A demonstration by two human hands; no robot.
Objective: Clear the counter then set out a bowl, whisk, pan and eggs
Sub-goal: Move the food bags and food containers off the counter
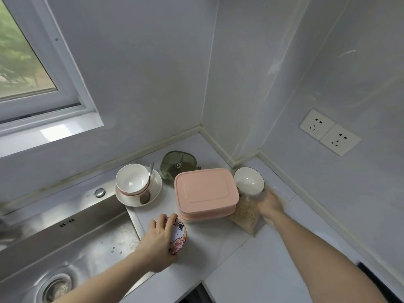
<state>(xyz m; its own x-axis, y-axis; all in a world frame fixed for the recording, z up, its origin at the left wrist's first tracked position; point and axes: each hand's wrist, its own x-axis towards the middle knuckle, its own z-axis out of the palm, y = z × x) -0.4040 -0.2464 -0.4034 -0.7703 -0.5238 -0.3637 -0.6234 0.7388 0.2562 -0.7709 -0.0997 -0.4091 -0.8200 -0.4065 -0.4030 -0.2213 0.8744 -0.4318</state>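
On counter: three bowls, two boxes.

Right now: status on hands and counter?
Left hand grips patterned bowl by sink. Right hand holds clear grain bag. Counter uncleared: pink containers, white bowls remain.

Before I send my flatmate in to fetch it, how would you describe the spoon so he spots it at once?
Start at the steel sink; just past its far right corner a white plate sits on the counter. A white bowl stands on it, and the metal spoon leans beside that bowl, head down on the plate. It is the only cutlery in sight.
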